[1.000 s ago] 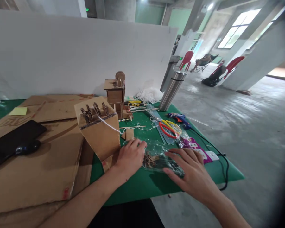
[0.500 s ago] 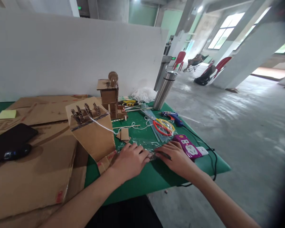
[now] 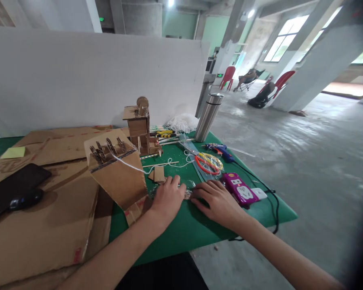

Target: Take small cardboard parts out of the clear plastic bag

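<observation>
A crumpled piece of clear plastic wrap (image 3: 188,193) lies on the green tabletop between my two hands. My left hand (image 3: 168,197) is closed on its left part, fingers curled down. My right hand (image 3: 216,200) has its fingertips and thumb on the right end of the plastic, beside the purple power strip (image 3: 240,190). What lies under the fingers is partly hidden. Just beyond my left hand are small cardboard pieces (image 3: 157,174). To the left stands an angled cardboard structure (image 3: 121,179) with upright cardboard tabs and a white string (image 3: 130,163) running from it.
Behind are a cardboard tower (image 3: 139,131), yellow-black pliers (image 3: 165,133), tangled white string (image 3: 183,122) and a steel flask (image 3: 209,117). A blue glue gun (image 3: 219,150) and red and yellow loops (image 3: 208,163) lie right. Cardboard sheets (image 3: 54,217) bear a phone (image 3: 24,181) and mouse (image 3: 26,199).
My hands are closer together over the plastic wrap. The dark piece seen under my right fingers is now out of sight. The view has tilted slightly, so the table sits lower.
</observation>
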The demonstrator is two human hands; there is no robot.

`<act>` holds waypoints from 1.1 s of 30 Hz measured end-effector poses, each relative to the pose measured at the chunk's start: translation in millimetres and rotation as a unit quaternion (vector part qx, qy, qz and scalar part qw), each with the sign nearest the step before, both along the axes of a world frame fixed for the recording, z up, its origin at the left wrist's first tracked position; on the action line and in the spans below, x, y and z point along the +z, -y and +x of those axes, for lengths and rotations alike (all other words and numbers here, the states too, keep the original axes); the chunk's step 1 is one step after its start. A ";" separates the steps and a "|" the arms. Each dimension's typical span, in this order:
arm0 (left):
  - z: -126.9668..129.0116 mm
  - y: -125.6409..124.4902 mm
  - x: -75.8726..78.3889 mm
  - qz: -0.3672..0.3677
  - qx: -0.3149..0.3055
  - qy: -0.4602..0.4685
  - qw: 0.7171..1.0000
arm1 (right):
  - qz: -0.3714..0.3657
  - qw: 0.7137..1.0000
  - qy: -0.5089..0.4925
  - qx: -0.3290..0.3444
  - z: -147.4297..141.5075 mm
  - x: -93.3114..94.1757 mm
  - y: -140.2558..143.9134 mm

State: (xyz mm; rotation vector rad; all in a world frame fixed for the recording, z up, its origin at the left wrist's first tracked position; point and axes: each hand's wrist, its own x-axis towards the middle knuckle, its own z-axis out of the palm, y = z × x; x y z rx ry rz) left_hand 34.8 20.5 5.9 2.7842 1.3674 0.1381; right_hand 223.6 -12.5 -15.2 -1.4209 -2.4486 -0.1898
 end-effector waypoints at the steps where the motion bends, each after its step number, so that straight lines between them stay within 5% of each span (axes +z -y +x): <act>1: -0.7 3.7 -1.0 0.003 -0.008 -0.005 1.000 | -0.015 1.000 -0.005 0.001 1.1 -0.7 -1.8; 8: -11.4 13.1 -8.6 0.073 -0.050 -0.002 0.996 | -0.033 0.999 -0.038 0.011 1.3 0.0 -14.9; 17: -5.1 -2.4 -15.7 -0.054 0.051 0.154 0.985 | -0.058 0.995 -0.062 0.048 -14.5 -2.8 -14.4; 20: -1.2 4.7 -14.6 -0.134 0.079 0.329 0.932 | -0.109 0.978 -0.173 0.047 -21.8 -6.1 -14.9; 22: 2.0 13.5 -9.3 -0.171 0.089 0.454 0.870 | -0.165 0.941 -0.295 0.030 -28.7 -4.4 -10.2; 24: 5.4 25.0 -2.3 -0.151 0.096 0.515 0.839 | -0.219 0.877 -0.427 0.006 -37.0 1.0 -1.6; 29: 12.3 51.4 -0.7 0.001 0.045 0.442 0.896 | -0.305 0.700 -0.645 -0.014 -60.2 19.7 17.8; 33: 15.4 52.5 -15.6 0.127 0.002 0.356 0.926 | -0.314 0.642 -0.691 -0.104 -74.8 22.3 13.6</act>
